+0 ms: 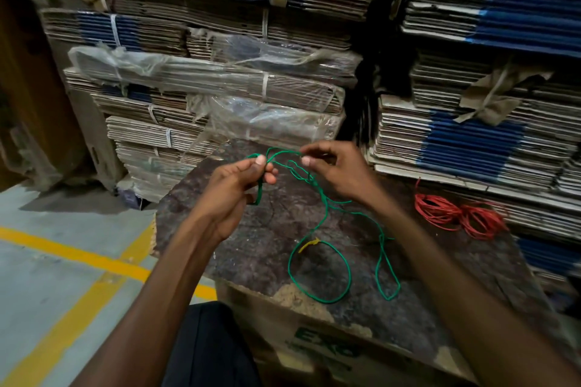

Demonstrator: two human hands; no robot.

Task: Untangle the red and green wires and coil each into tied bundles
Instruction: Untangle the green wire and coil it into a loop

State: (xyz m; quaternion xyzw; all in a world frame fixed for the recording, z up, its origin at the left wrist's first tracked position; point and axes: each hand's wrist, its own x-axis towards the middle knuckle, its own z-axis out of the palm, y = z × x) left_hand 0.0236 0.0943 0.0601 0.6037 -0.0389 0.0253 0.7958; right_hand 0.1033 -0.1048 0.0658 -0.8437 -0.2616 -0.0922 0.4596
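Note:
The green wire point(320, 264) hangs from both hands above a dark worn board point(257, 248) and trails onto it in loose loops. A small yellow tie point(309, 243) lies on one loop. My left hand point(234, 195) grips several small green loops between thumb and fingers. My right hand point(330, 166) pinches the same wire a short way to the right, with a tangled stretch dropping below it. The red wire point(456, 214) lies coiled in a loose bundle on the board's right side, apart from both hands.
The board rests on a cardboard box point(317, 345) with green print. Tall stacks of flattened cartons point(220, 82) stand close behind, and more cartons point(490, 141) rise to the right. Grey floor with yellow lines point(78, 254) lies to the left.

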